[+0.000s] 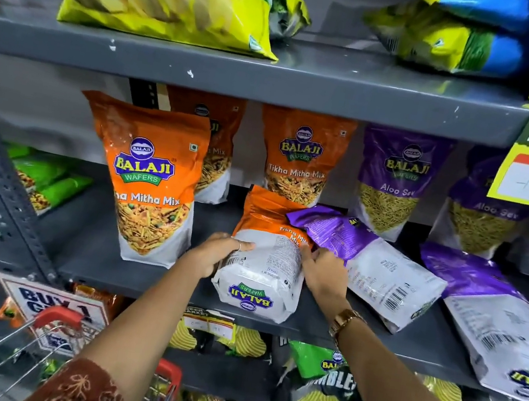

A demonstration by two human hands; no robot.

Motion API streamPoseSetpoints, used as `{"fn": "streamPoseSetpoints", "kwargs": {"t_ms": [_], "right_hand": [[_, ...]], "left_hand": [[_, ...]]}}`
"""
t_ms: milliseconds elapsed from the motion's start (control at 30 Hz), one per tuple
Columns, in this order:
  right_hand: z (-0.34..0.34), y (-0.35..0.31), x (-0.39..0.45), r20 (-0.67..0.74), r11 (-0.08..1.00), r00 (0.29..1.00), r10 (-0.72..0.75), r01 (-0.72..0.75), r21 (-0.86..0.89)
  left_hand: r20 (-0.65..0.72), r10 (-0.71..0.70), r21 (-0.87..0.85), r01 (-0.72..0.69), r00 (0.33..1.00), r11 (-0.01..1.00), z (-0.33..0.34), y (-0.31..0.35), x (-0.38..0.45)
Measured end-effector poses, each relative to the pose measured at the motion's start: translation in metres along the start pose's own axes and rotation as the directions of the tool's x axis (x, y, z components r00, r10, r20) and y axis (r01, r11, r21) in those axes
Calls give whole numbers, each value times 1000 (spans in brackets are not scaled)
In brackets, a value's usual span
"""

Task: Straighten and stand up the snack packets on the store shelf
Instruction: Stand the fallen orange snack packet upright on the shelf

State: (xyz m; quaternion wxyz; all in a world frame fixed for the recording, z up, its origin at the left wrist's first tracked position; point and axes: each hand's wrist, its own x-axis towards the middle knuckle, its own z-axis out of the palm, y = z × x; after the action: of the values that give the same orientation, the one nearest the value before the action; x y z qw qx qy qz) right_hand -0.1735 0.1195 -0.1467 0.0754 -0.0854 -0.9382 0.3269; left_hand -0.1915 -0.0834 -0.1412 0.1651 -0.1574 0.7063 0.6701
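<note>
With the left hand (218, 255) and right hand (322, 272) clasping the fallen orange packet (265, 252) at frame centre on the shelf (305, 328), tipping it upright clear of the overlapping purple packet (364, 261) looked best.

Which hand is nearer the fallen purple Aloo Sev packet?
Right. The right hand touches the purple packet's left edge; the left hand is across the orange packet.

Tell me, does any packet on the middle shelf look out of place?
Yes. Three lie flat instead of standing: the orange Tikha Mitha Mix packet held by both hands, and two purple Aloo Sev packets to its right, backs up.
</note>
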Motion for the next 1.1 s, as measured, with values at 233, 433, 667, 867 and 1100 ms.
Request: {"fn": "streamPoseSetpoints", "kwargs": {"t_ms": [233,433,667,867,1100], "right_hand": [[6,-18,5,334,801,923,190,-343,491],[-13,-34,4,145,651,989,-24,-95,753],[-14,-31,-1,-8,718,993,-114,88,690],[-12,-30,2,19,730,997,-76,43,682],[0,-10,-13,-239,704,971,21,156,693]], "left_hand": [[-54,153,-122,-158,987,980,1,-6,-18],[-146,339,-145,-359,930,922,1,8,-26],[-239,397,-138,-436,886,889,10,20,-15],[-224,379,-142,-414,898,899,13,21,-13],[-271,222,-539,-338,937,772,0,34,-12]]}}
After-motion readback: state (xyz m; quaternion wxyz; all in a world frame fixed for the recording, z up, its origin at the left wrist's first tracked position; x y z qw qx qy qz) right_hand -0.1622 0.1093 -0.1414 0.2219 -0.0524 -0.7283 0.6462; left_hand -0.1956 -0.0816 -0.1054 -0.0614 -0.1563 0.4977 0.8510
